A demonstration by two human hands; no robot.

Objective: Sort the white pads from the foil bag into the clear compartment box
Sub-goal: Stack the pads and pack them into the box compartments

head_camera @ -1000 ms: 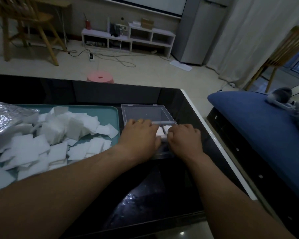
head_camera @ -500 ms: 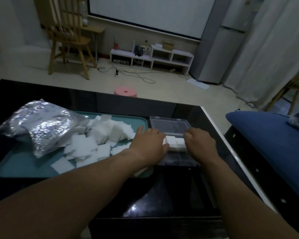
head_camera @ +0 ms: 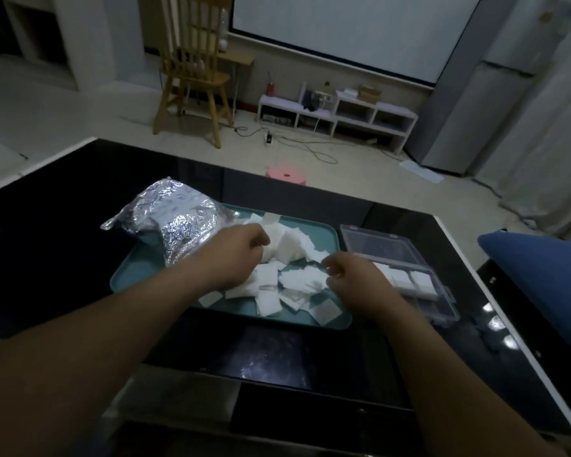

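We see thin white square pads [head_camera: 290,245] heaped on a teal tray [head_camera: 136,275], with the crumpled foil bag [head_camera: 175,225] at its far left. More fill part of the open clear box [head_camera: 442,311] just to the right on the counter [head_camera: 63,225]. Our left grip [head_camera: 241,255] curls into the heap, and we cannot tell if it holds a pad; the right grip [head_camera: 353,280] hovers at the tray's right edge, loosely curled and empty.

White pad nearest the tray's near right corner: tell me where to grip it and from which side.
Pinch its far corner from above, probably with the right hand, which is nearest. The pad lies flat and uncovered on the teal tray, so only its thin edges offer a grip.
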